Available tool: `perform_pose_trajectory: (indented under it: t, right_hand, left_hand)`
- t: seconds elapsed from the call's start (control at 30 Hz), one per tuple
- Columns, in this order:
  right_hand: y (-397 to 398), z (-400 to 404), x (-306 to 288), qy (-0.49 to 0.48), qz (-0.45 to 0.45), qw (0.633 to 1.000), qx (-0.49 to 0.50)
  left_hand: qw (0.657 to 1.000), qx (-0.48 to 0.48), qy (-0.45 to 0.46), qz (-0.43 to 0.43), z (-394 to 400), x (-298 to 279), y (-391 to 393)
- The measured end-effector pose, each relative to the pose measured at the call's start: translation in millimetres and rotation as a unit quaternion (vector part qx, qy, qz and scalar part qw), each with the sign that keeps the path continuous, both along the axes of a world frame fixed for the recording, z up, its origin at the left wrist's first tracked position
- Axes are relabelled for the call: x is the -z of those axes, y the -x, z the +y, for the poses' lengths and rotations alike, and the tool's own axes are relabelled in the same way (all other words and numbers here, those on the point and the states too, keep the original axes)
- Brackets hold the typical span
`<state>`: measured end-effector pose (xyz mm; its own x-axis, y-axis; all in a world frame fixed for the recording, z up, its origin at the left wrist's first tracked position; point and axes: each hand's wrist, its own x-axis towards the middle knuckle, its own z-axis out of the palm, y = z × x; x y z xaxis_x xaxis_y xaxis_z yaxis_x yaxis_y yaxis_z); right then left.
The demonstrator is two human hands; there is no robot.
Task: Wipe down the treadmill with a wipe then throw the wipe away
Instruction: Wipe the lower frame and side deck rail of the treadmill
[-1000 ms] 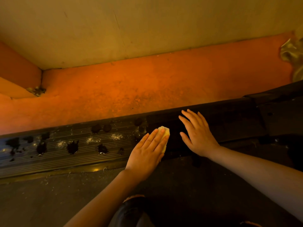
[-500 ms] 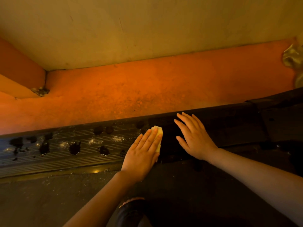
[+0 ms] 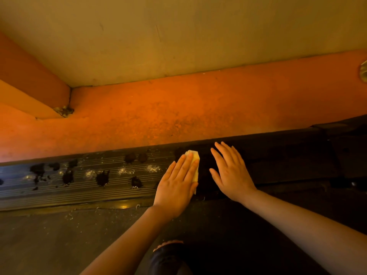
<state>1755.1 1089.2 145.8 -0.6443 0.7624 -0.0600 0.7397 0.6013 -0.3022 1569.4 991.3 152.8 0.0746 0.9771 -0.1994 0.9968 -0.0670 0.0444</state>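
Left hand: the left hand [image 3: 176,184] lies flat, fingers straight and close together, pressing a folded pale wipe [image 3: 194,165] onto the ribbed side rail [image 3: 79,183] of the treadmill; nothing is curled round the wipe.
Wipe: mostly under the left palm and fingers, its far end and right edge showing past the fingertips.
Right hand: the right hand [image 3: 231,172] rests palm down just beside the wipe, fingers straight and slightly spread, on the darker stretch of the same rail, holding nothing.
Rail: dark splotches [image 3: 102,178] and pale dusty specks dot it to the left of the hands.
Belt: the treadmill belt [image 3: 59,241] lies nearer the person, under both forearms.
Beyond the rail: orange floor [image 3: 178,112] meeting a tan wall [image 3: 178,36].
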Motion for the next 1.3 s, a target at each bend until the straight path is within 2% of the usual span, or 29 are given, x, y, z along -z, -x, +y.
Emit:
perform_pose_trajectory:
  t: [0.2,0.4,0.6,0.77,0.87,1.07,1.3]
  right_hand:
    - [1,0,-1,-0.001,-0.002,1.000,0.003]
    - [2,-1,-1,-0.001,-0.010,1.000,0.007]
    - [2,-1,0,0.000,-0.009,1.000,0.005]
    - [1,-1,1,0.000,-0.001,1.000,0.004]
    - [0,-1,1,0.002,0.004,1.000,0.002]
    - [0,-1,2,0.002,0.014,1.000,0.002]
    - [0,0,4,-0.001,0.019,1.000,-0.001]
  left_hand:
    - [0.998,-0.052,0.018,-0.010,33,-4,3]
    - [0.998,-0.057,-0.011,-0.017,-10,3,-8]
    - [1.000,-0.005,0.025,-0.002,22,1,11]
    - [0.990,0.127,0.050,-0.015,75,-7,25]
    - [0.983,0.175,0.054,-0.016,87,-8,35]
    - [0.984,0.168,0.060,-0.011,75,-6,56]
    - [0.981,0.185,0.047,-0.023,93,-6,34]
